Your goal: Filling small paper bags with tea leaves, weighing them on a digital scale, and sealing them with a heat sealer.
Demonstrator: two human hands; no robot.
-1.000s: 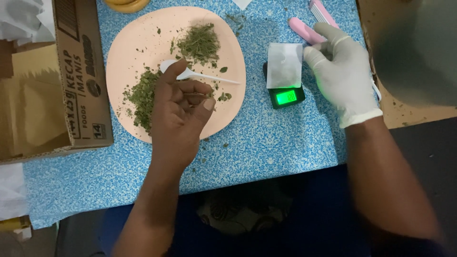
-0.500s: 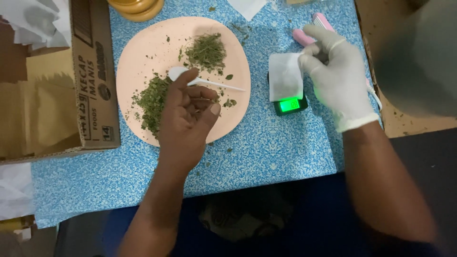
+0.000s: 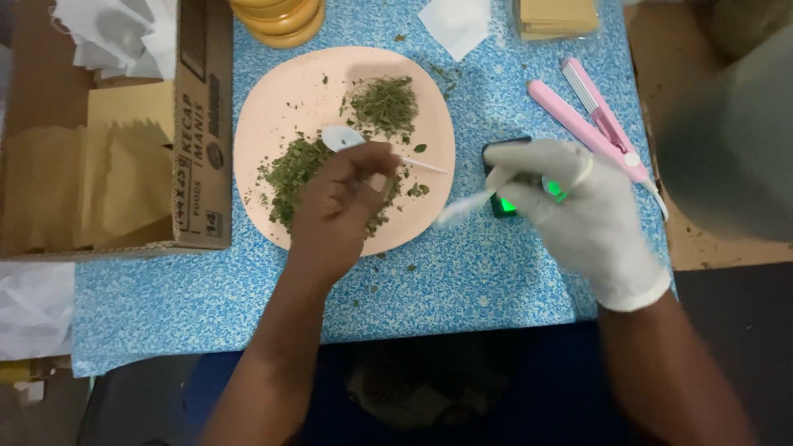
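Two hands work over a speckled blue table. Left hand, bare, fingers curled tight around a white plastic spoon; bowl rests at the edge of the dried green herb on a round peach plate, handle angled for scooping. Right hand, in a white glove, pinches a small white sachet, blurred, held just above a little black scale with a green-lit display, close beside the plate so the reach is short. Pink sealing tool lies right of the scale. Left of the plate: open brown cardboard box, dark print on its side, tan paper packets inside.
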